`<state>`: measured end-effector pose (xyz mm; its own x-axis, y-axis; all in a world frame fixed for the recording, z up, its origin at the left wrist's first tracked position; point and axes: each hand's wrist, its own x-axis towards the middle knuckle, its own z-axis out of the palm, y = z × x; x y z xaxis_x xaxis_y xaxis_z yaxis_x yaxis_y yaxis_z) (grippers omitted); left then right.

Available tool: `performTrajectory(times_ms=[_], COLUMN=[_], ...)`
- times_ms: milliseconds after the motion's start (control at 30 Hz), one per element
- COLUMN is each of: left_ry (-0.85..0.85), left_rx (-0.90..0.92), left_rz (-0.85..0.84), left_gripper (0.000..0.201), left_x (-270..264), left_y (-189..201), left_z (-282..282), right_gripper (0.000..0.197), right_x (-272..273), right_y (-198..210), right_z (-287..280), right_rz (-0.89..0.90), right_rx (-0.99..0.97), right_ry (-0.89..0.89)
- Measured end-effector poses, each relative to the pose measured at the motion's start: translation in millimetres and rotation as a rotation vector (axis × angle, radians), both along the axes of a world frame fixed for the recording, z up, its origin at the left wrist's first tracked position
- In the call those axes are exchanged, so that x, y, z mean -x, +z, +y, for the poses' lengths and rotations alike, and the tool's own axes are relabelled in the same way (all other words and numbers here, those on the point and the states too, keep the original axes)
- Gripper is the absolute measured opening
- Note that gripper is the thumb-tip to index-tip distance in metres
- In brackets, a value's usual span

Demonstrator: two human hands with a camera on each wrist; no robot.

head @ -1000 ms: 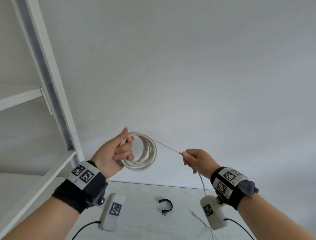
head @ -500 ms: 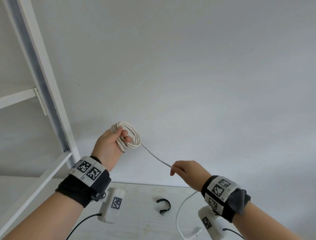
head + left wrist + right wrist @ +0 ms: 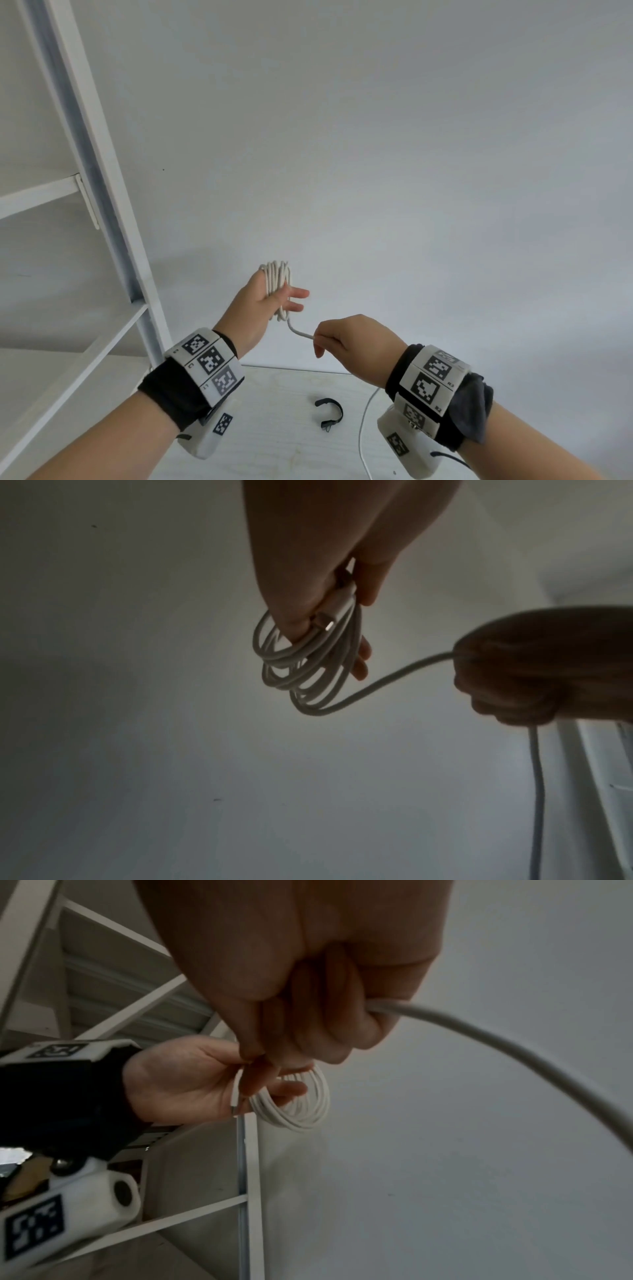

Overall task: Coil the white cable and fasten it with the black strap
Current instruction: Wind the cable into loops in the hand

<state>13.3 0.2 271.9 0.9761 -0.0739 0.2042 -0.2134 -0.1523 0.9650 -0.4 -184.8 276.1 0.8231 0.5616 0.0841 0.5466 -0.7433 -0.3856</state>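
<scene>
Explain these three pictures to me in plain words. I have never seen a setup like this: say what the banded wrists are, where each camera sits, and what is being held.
No machine here: a person works with bare hands, wearing wristbands with printed markers and a small camera under each wrist. The wide picture comes from a camera on the head; the two darker ones look along each hand from the wrist cameras.

The left hand holds a bundle of loops of the white cable, its fingers partly straightened. The right hand pinches the loose length running out of the bundle; the rest hangs down to the table.

On the table lies the black strap, curled and untouched. A white shelf frame stands at the left.
</scene>
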Motion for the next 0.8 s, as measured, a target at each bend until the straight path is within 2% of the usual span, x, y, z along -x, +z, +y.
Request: performTrajectory(times_ms=[200, 333, 533, 700, 800], left_ry=[-0.057, -0.240, -0.296, -0.316, -0.358], left_rx=[-0.252, -0.101, -0.121, 0.029, 0.076], left_rz=[0.026, 0.137, 0.184, 0.237, 0.277], left_gripper=[0.014, 0.018, 0.025, 0.038, 0.033], left_x=[8, 18, 22, 28, 29], left_y=[-3, -2, -9, -9, -2], left_z=[-7, -10, -13, -20, -21], right_gripper=[0.031, 0.028, 0.016, 0.033, 0.037], right_x=[-4, -15, -18, -28, -34], right_y=[11, 16, 20, 24, 20], right_z=[6, 1, -4, -13, -18], right_rz=[-0.063, -0.084, -0.162, -0.156, -0.131], right_rx=[-0.036, -0.066, -0.176, -0.250, -0.294], right_ry=[0.046, 0.027, 0.018, -0.054, -0.067])
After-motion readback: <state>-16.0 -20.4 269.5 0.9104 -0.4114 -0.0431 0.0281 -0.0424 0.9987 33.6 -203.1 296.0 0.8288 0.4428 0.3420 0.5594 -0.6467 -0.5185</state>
